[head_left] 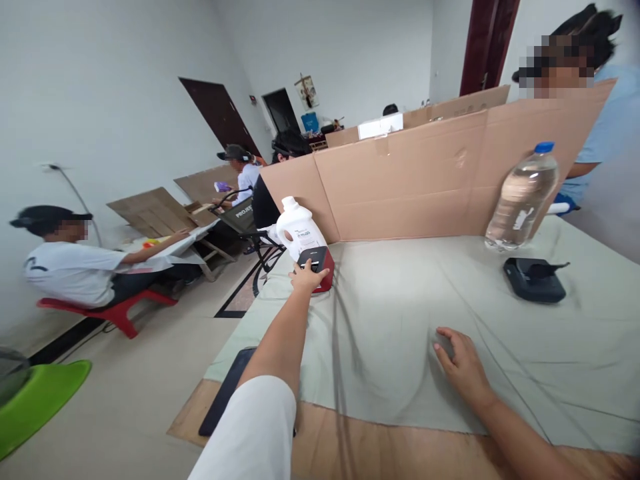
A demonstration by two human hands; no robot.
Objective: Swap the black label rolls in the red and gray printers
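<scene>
"PROJE…" on dark chair back [237, 223]; print on white jug [303, 230], red-black box [327, 270], clear bottle [523, 197] too blurred to read.

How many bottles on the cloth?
2 in view: a white bottle at left, just beyond the box under the left hand, and a clear bottle at right, by the cardboard. Any behind the cardboard would be hidden.

Plain pale walls [350, 47], 9 through 1 o'clock. Dark brown door [213, 113] at 11, hung picture [307, 92] near 12, dark red door [485, 53] between 1 and 2. Light floor [160, 380] at 8; red stool [123, 312] between 8 and 9. Wooden table [380, 443] at 6, pale green cloth [395, 373] over it. Light's soft.
</scene>
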